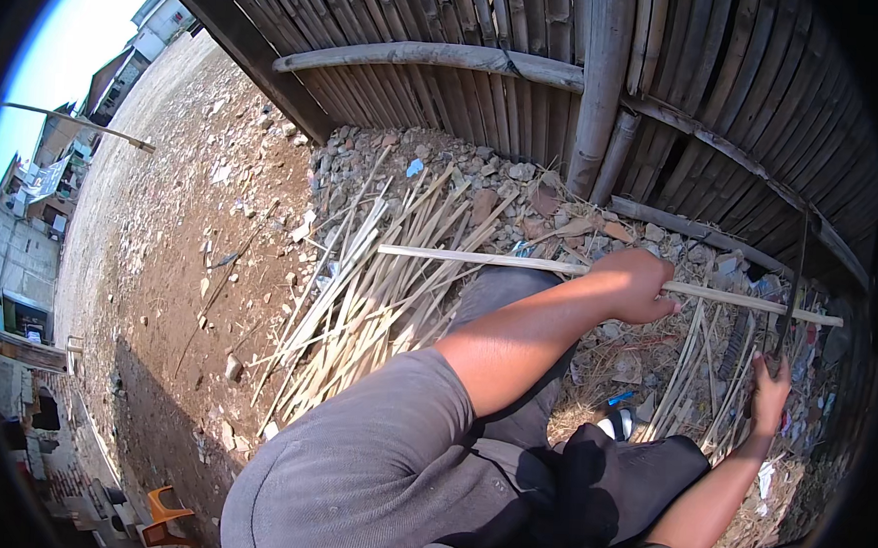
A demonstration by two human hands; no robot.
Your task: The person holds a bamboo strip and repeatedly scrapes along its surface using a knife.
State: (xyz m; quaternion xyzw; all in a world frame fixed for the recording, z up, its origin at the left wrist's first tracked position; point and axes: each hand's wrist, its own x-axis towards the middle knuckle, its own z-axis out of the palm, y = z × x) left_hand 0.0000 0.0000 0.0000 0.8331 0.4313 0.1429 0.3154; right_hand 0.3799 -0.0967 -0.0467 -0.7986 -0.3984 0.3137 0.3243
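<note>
My left hand point(631, 286) is closed around a long, pale bamboo strip point(479, 258), which lies nearly level across the view. Over on the right, my right hand point(769, 394) grips the lower end of a long-bladed knife point(798, 260). Its thin dark blade stands nearly upright and crosses the strip near the right end; I cannot tell whether they touch. A large heap of split bamboo strips point(369, 300) lies on the ground beyond my left arm. More strips point(684, 373) lie on the ground between my hands.
A bamboo-slat wall point(417, 107) with a thick post point(604, 95) rises at the back and right. Stones and rubble point(520, 204) line its foot. A sandal point(617, 425) shows near my legs. An orange plastic chair point(164, 517) stands far left, past the dirt ground.
</note>
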